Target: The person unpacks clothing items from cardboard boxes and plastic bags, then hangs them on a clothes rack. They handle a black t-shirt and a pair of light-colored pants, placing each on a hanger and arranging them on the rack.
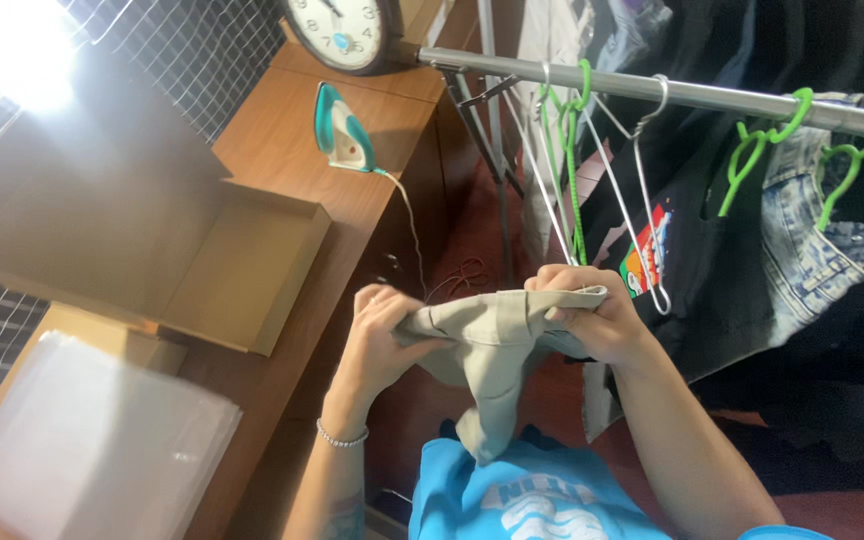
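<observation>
Left hand: the left hand (384,335) is closed on one end of a beige garment (487,355), its fingers clamped on the cloth near the top edge; a thin bracelet (340,437) is worn at the wrist.
Right hand: the right hand (584,312) is closed on the other end, with the fingers (562,283) curled over the folded band of the cloth.
Garment: it is held in the air between the two hands, in front of the chest and just below the clothes rail (652,90); its lower part hangs down toward a blue shirt (532,495).
Handling: the grip is judged to go best if the top band is kept taut and level between both hands, so that the loose part hangs straight and no twist is set in the cloth.
Rail: green hangers (567,150) and a wire hanger (647,200) are hung on it, beside a black printed shirt (672,230) and a denim piece (802,230).
Counter: a wooden counter (282,140) carries a teal iron (342,130) stood on end, its cord trailing off the edge.
Box: an open cardboard box (242,270) lies on the counter; nothing is seen inside it.
Stack: clear plastic bags (92,440) are piled nearest the camera.
Clock: a round clock (342,30) is leaned at the far end.
</observation>
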